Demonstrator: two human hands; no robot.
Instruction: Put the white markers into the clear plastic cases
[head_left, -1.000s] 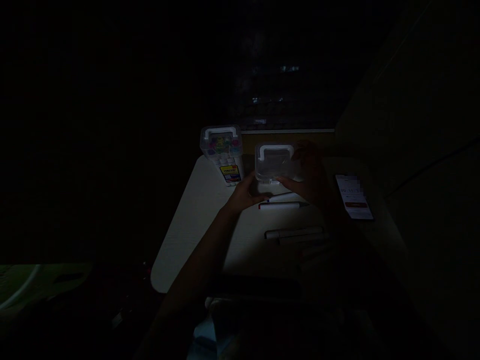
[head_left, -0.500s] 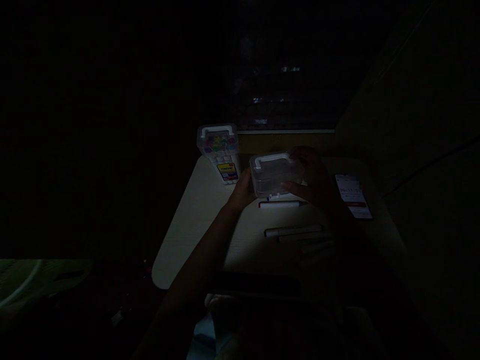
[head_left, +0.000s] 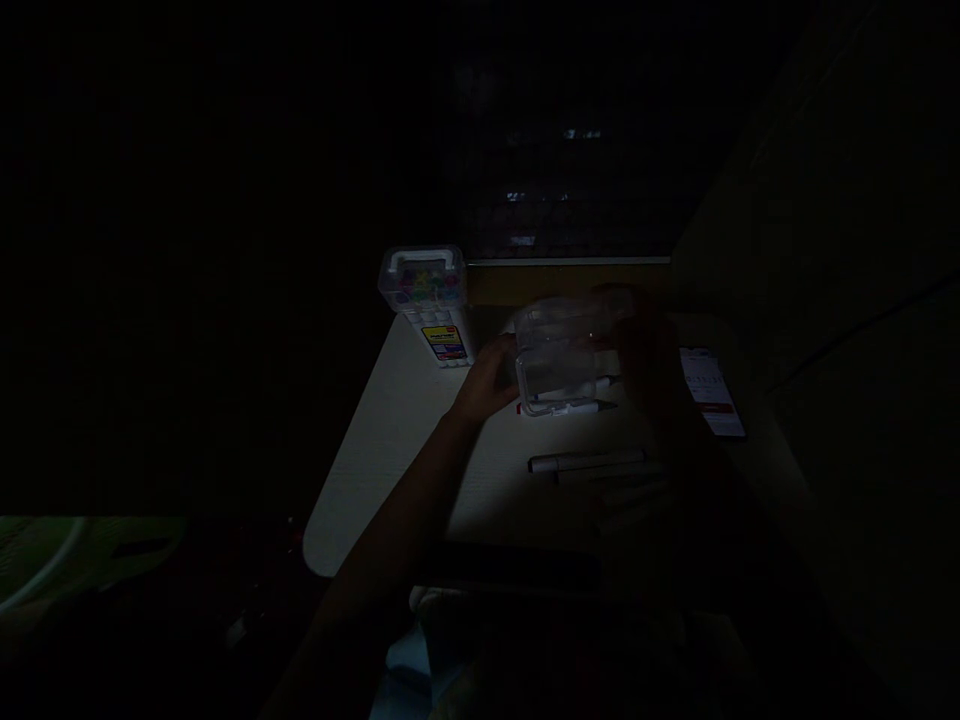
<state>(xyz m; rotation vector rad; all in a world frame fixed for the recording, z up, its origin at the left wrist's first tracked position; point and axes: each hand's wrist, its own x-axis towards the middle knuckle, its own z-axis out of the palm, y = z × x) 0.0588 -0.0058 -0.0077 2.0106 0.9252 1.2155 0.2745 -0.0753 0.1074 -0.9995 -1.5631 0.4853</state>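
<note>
The scene is dark. My left hand [head_left: 487,382] is closed on the left side of a clear plastic box [head_left: 559,375], whose open rim faces me. Above that rim is the box's see-through lid [head_left: 559,318], blurred, with my right hand [head_left: 637,335] closed around its right end. Through the box's clear wall and just below it I see markers lying on the table, one a white marker with a red end [head_left: 574,408]. Left of my left hand stands a clear lidded marker case [head_left: 424,285] packed with colourful-topped markers, a yellow label on its front.
More markers [head_left: 585,461] lie on the pale table [head_left: 375,470] nearer to me, some in shadow. A lit phone [head_left: 716,400] rests to the right of my right hand. A dark, shiny surface [head_left: 555,200] rises behind the table.
The lid has come up off the clear box and tilted away, in my right hand. The box has tipped so its opening shows. The full marker case has shifted slightly left.
</note>
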